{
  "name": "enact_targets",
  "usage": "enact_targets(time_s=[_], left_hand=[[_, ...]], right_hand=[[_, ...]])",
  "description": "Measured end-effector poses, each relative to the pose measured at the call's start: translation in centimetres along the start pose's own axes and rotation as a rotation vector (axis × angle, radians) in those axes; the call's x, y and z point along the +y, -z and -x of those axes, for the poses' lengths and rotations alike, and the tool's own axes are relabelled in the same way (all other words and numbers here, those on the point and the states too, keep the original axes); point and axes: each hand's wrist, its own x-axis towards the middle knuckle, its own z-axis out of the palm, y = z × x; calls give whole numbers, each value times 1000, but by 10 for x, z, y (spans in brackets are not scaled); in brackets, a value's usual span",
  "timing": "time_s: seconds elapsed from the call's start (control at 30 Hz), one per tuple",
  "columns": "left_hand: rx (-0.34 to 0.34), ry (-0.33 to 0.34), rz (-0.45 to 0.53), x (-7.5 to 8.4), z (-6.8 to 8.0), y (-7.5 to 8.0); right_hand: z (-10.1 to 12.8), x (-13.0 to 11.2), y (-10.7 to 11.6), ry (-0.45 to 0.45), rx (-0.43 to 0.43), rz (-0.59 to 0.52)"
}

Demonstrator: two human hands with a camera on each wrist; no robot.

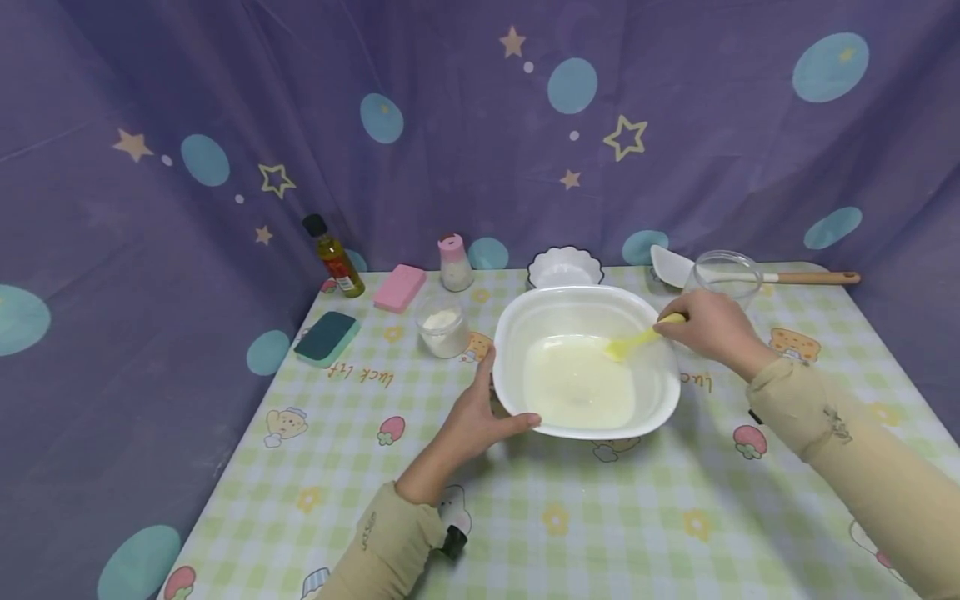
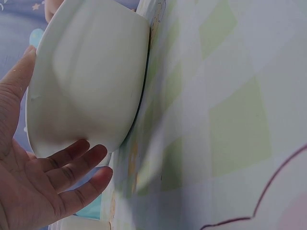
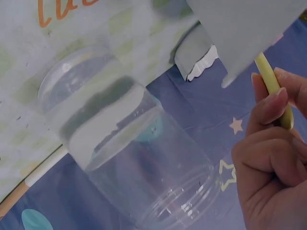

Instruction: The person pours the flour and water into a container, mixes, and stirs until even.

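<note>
A white basin (image 1: 588,433) with pale milky liquid (image 1: 577,383) in it stands on the table. My left hand (image 1: 472,417) rests against its left end in the head view, thumb on the near rim. In the left wrist view the fingers (image 2: 72,167) are spread and fairly straight beside the basin's outer wall (image 2: 96,81). Over the right rim, my right hand (image 1: 712,329) pinches the yellow handle (image 3: 269,79) of a slim utensil between thumb and fingers. The utensil's wider yellow end (image 1: 618,348) reaches down to the liquid.
Behind the basin are a scalloped white dish (image 1: 564,265), a clear container (image 1: 726,275) and a white spatula with wooden handle (image 1: 813,277). At left stand a jar of white powder (image 1: 444,333), a pink-topped shaker (image 1: 453,265), an oil bottle (image 1: 336,258) and two sponges (image 1: 400,288).
</note>
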Motion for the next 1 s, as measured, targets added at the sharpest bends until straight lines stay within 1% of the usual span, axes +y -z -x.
enact_targets(time_s=[0.2,0.4,0.5,0.57,0.77,0.9,1.0], left_hand=[[0,19,-5,1,0,1],[-14,-6,-1,2,1,2],[-16,-14,-13,2,1,2],[-15,-20,-16,2,1,2],[-8,-19,-11,2,0,2],[-7,-9,-20,2,1,1],[-4,-7,-28,2,1,1]], right_hand=[[4,-1,8,0,-84,-6],[5,-3,9,56,-189,-20],[5,-5,4,90,-232,-38],[5,-8,0,119,-244,-45],[7,-17,-21,195,-234,-61],[8,-23,-37,231,-187,-35],[7,-29,-46,225,-142,-11]])
